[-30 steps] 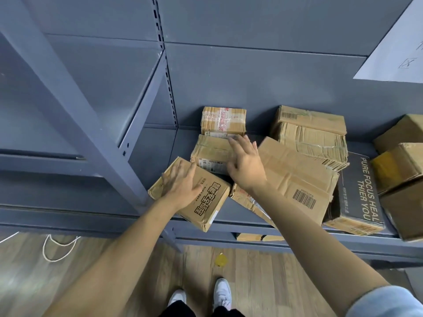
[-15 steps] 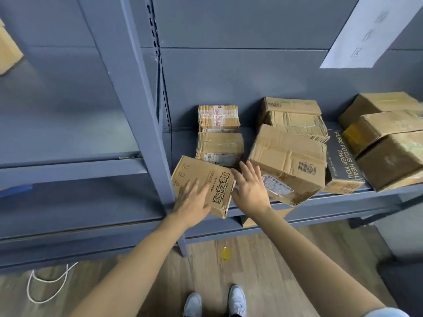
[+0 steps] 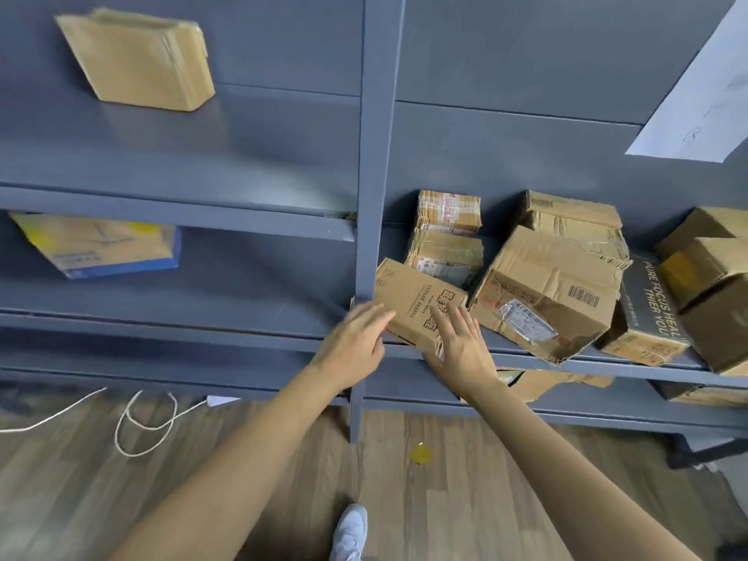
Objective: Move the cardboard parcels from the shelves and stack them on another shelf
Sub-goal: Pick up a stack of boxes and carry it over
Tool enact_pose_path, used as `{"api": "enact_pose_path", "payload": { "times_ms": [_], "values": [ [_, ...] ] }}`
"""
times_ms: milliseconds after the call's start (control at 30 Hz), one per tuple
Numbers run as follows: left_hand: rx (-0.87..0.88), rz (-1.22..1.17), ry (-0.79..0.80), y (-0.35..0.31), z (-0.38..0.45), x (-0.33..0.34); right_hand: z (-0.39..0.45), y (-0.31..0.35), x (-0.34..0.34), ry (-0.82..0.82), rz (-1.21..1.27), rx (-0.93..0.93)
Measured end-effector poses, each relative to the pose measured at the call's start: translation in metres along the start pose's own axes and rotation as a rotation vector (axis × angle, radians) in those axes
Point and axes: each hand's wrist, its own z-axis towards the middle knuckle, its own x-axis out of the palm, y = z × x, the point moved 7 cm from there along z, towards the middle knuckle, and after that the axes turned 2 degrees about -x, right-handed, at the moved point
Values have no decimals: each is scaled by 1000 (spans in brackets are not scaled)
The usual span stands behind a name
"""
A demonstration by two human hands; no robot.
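Observation:
A flat cardboard parcel (image 3: 409, 299) with printed black characters lies tilted at the front edge of the right-hand shelf (image 3: 631, 368), next to the upright post (image 3: 376, 155). My left hand (image 3: 356, 342) clasps its left front corner. My right hand (image 3: 461, 344) lies on its right part, fingers spread on top and thumb under the front edge. Behind it stand two taped bundles (image 3: 447, 232). A large dented box (image 3: 546, 293) with a barcode sits to the right. One parcel (image 3: 137, 62) rests on the upper left shelf (image 3: 194, 155).
A yellow and blue box (image 3: 97, 244) sits on the middle left shelf. A black box (image 3: 647, 313) and several brown boxes (image 3: 708, 273) crowd the right end. More cardboard (image 3: 538, 382) lies on the shelf below. A white cable (image 3: 145, 423) lies on the wooden floor.
My right hand left the taped bundle and came down onto the flat parcel beside my left hand. The parcel slid toward the shelf's front edge. My view swung left and up.

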Motion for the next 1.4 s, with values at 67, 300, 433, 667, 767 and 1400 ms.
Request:
{"api": "enact_pose_path", "payload": {
  "times_ms": [67, 300, 433, 667, 767, 1400],
  "values": [
    [-75, 54, -9, 10, -23, -12, -8, 19, 3, 1, 15, -59],
    [-427, 498, 50, 65, -116, -70, -18, 124, 22, 84, 65, -285],
    [-616, 588, 16, 98, -167, -124, -8, 202, 16, 71, 78, -450],
    [-819, 581, -102, 169, -228, -237, 19, 341, -32, -45, 271, -609],
    [-855, 591, -158, 205, -249, -284, 34, 403, -51, -107, 355, -652],
    [-840, 459, -525, 433, -333, -487, 166, 700, -4, -110, 449, -654]
  ]
}}
